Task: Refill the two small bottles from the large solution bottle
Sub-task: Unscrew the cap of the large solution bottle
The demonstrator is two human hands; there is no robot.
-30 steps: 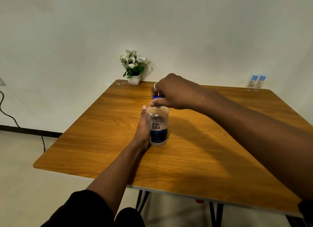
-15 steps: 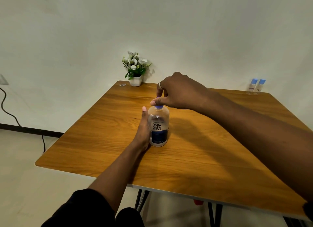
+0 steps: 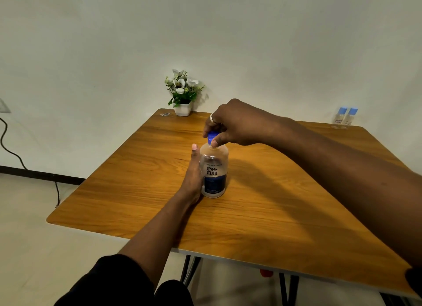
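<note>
The large bottle [image 3: 213, 168] hides the fingers of the left hand [image 3: 193, 179], and the right hand [image 3: 230, 125] covers part of its blue cap [image 3: 211, 137]. Labels on the small bottles [image 3: 344, 119] are unreadable.

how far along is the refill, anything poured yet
Barely begun. Done: nothing shows as poured; the two small bottles stand capped at the far right corner of the table. In hand: the left hand holds the large bottle upright while the right hand pinches its blue cap, which sits on the neck. Left: take that cap off, open both small bottles, fill each.
</note>
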